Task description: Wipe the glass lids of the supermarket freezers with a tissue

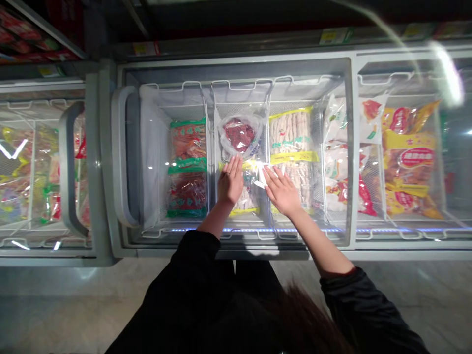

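Note:
Both hands are stretched out over the middle of a chest freezer (236, 250), palms down. My left hand (231, 181) is flat with straight fingers, just below a clear bag of dark red meat (239, 135). To its right, my right hand (282, 191) lies flat, its fingers pointing up and left over the divider. Beyond its fingertips is a yellow-edged pack of pale, long pieces (290, 132). A small white strip (260, 184) shows beside those fingertips. Neither hand holds anything visible. A glass lid (313, 73) seems to lie beneath them; contact with it is unclear.
A grey lid handle (125, 157) stands at the left. Green-edged packs (187, 191) fill a left compartment, and yellow bags (409, 157) lie at the right. Another freezer handle (72, 169) is farther left. White wire dividers (209, 147) separate the compartments.

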Tool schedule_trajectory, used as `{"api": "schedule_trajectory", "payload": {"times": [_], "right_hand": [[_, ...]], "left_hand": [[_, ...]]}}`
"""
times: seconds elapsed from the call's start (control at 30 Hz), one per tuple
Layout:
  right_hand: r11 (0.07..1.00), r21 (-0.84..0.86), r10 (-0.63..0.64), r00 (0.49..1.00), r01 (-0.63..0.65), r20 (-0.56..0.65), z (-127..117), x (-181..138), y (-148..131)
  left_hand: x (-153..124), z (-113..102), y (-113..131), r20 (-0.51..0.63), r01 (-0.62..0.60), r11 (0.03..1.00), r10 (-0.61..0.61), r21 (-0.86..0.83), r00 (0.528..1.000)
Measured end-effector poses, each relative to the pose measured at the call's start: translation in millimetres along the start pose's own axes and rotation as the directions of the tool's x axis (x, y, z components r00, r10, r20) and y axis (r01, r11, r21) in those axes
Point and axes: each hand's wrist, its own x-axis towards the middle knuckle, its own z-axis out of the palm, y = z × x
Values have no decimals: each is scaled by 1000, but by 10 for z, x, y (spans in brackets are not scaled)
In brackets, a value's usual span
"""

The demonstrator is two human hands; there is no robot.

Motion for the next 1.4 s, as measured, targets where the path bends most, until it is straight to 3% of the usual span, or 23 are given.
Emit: {"api": "schedule_trajectory", "payload": {"times": [0.1, 0.17, 0.27, 0.4, 0.53, 0.63, 0.73, 0.83, 0.97, 1.1, 1.17, 1.27, 1.33, 1.4], "right_hand": [[989, 8, 148, 987, -147, -59, 28, 93, 66], [969, 17, 248, 963, -248, -101, 92, 279, -33], [967, 23, 254, 961, -253, -112, 207, 394, -317], [997, 16, 70, 997, -69, -15, 264, -85, -548], [994, -10, 111, 994, -111, 12, 238, -566, -429], [969, 33, 247, 964, -245, -95, 287, -418, -379], [942, 105, 333, 923, -318, -193, 401, -113, -552], [980, 94, 188, 975, -177, -119, 461, -135, -793], [998, 43, -46, 997, 43, 58, 383, -692, -783], [1000, -6, -6, 998, 7, 58, 302, -979, -496], [996, -3, 86, 996, -86, 3, 330, -866, -461], [979, 47, 200, 975, -196, -94, 437, -610, -634], [986, 75, 153, 983, -146, -106, 499, -553, -794], [997, 78, 17, 998, -13, -62, 521, -645, -873]], "left_hand": [[16, 16, -12, -8, -19, 1000, 19, 4, 1000], [12, 39, -19, -18, -26, 1000, 26, 8, 999], [0, 68, -29, -33, -28, 1000, 29, 10, 999], [-15, 75, -29, -56, -28, 999, 27, -19, 998], [-20, 74, -5, -71, -19, 1000, 17, -24, 997], [-14, 96, -3, -79, -26, 1000, 26, 4, 997], [-3, 121, -20, -78, -26, 999, 27, 20, 997], [7, 121, -31, -62, -18, 1000, 20, 25, 998], [16, 102, -23, -51, 1, 1000, 0, 8, 999], [19, 132, -38, -61, -5, 1000, 4, -9, 998], [22, 162, -55, -87, -10, 1000, 10, 5, 996], [29, 188, -71, -101, -11, 1000, 13, 20, 995], [36, 185, -71, -88, -11, 1000, 13, 20, 996], [43, 177, -69, -79, -12, 1000, 14, 27, 997]]}}
